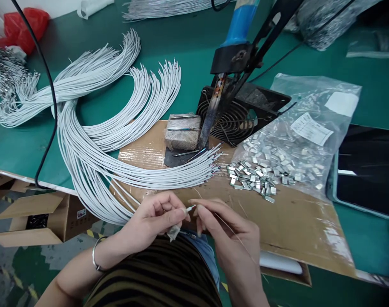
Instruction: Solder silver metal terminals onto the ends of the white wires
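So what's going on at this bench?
A person works with both hands at the bench edge. The left hand pinches what looks like a white wire end; the right hand meets it, a thin strand trailing across it. Its exact grip is unclear. Beyond lie bundled white wires, a blue-handled iron, and small metal pieces beside a clear bag.

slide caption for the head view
Left hand pinches a small white piece, right hand a thin strand, near bundled wires.

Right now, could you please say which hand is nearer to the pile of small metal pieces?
Right: the right hand is on the near side of the pile of small metal pieces; the left hand is farther away, to the left.
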Motion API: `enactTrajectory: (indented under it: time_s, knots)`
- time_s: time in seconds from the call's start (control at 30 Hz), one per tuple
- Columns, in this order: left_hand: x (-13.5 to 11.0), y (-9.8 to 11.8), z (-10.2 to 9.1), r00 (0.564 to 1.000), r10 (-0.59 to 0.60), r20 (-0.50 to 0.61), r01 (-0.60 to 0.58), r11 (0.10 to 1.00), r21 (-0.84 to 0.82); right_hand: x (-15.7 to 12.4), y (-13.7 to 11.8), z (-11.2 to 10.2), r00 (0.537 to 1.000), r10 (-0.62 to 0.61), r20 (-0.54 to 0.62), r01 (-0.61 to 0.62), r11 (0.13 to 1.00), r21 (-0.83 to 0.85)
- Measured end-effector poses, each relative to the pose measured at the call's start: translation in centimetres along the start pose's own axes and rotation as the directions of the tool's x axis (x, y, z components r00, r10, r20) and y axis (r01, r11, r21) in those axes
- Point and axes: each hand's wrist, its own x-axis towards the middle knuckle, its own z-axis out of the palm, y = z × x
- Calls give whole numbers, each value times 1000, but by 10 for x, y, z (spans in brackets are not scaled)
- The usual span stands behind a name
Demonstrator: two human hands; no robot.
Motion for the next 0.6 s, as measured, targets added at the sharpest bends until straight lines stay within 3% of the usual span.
enactTrajectory:
  time_s: [0.47,0.6]
  knots:
    - [-2,0,2,998,54,37,-56,997,52,-6,-13,0,998,36,42,-34,999,-43]
    - [-3,3,5,996,74,49,-77,995,63,-2,-9,-7,994,26,109,-19,998,-60]
